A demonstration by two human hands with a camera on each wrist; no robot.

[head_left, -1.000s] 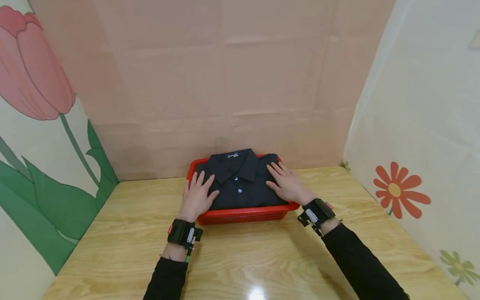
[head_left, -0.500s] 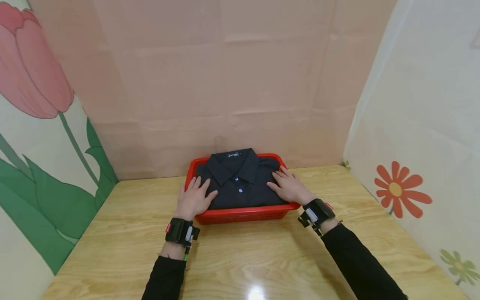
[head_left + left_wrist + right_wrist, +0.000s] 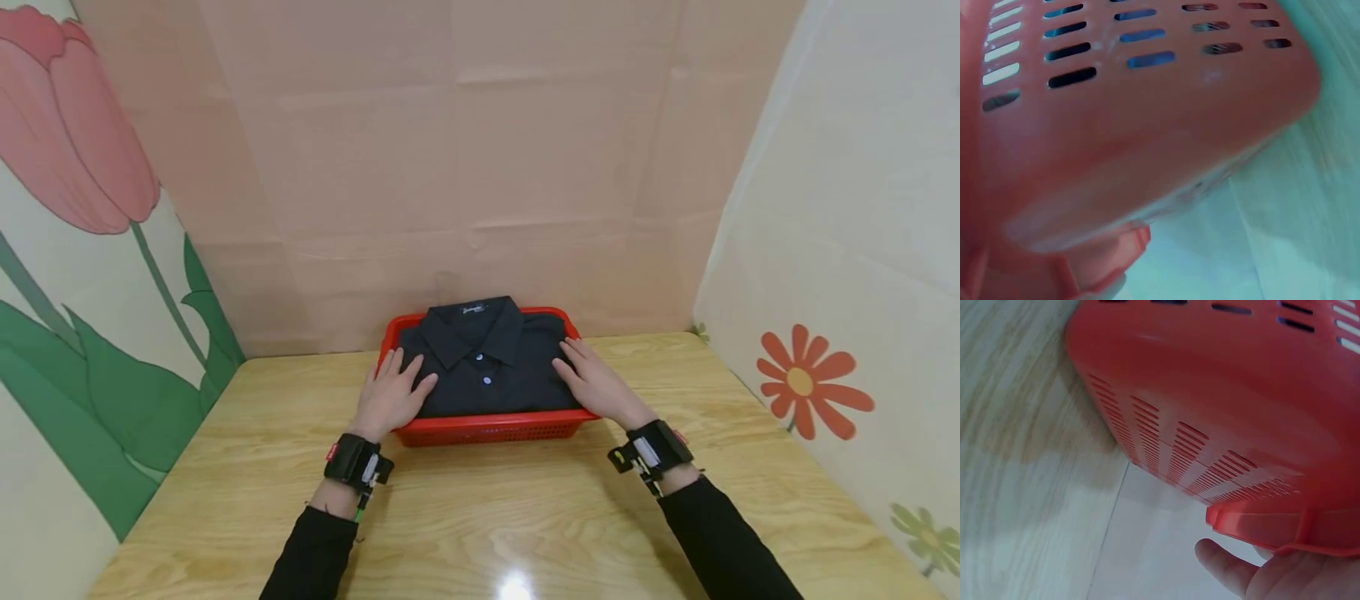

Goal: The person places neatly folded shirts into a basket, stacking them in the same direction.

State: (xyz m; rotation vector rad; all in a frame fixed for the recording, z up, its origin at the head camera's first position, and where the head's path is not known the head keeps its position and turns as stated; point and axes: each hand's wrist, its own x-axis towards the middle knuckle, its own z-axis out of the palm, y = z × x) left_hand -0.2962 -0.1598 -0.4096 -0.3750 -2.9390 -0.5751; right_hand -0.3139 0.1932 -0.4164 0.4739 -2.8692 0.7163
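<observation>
A folded black collared shirt (image 3: 480, 358) lies face up in a red plastic basket (image 3: 491, 429), its collar toward the back and its buttons showing. My left hand (image 3: 390, 397) rests at the basket's left rim with fingers spread, the thumb reaching over the shirt. At the right rim is my right hand (image 3: 603, 387), fingers extended along the edge and thumb near the shirt. In the right wrist view, part of that hand (image 3: 1310, 578) shows beside the rim. The left wrist view holds mostly the slotted basket wall (image 3: 1141, 119).
The basket stands on a wood-grain table (image 3: 450, 517) near its back edge. A pinkish-brown sheet (image 3: 465, 167) hangs behind it. Panels with a painted tulip (image 3: 82, 133) and a painted red flower (image 3: 799, 382) flank the table.
The right hand has slid outward from the shirt to the right rim. My left hand has shifted slightly toward the left rim. Shirt and basket look the same.
</observation>
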